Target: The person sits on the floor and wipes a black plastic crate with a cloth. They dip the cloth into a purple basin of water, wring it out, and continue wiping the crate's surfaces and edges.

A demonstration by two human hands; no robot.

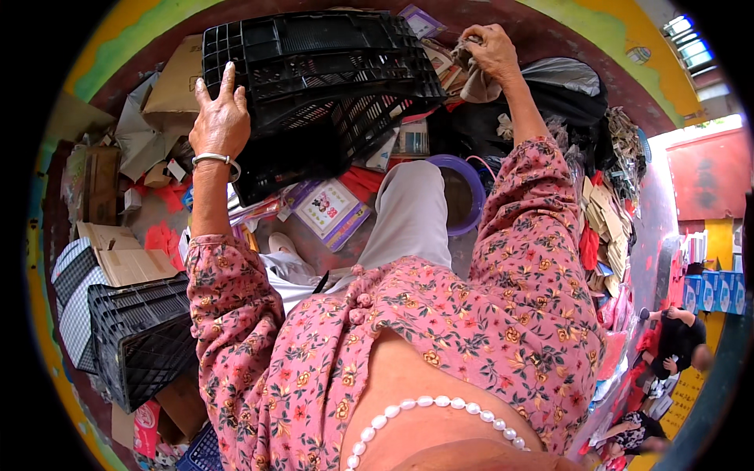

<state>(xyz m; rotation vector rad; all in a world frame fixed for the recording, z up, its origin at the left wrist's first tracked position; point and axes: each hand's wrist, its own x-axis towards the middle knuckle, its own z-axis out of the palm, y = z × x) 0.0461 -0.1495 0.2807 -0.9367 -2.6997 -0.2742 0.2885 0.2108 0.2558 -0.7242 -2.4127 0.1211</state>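
Note:
A large black plastic crate (314,51), tipped on its side with latticed walls, rests ahead of me on the pile. My left hand (221,122) lies against its left end, fingers spread and stretched out. To the right of the crate, my right hand (493,53) is closed round a crumpled grey-brown rag (481,85), which hangs down below the fingers. The rag is close to the crate's right end, apart from it as far as I can see.
A purple basin (476,192) stands by my knee. Purple-edged picture packaging (328,212) lies on the floor. Another black crate (141,341) is at the left, under flattened cardboard (126,255). Black bags (577,94) and cardboard pieces (605,224) line the right. Other people (679,341) are far right.

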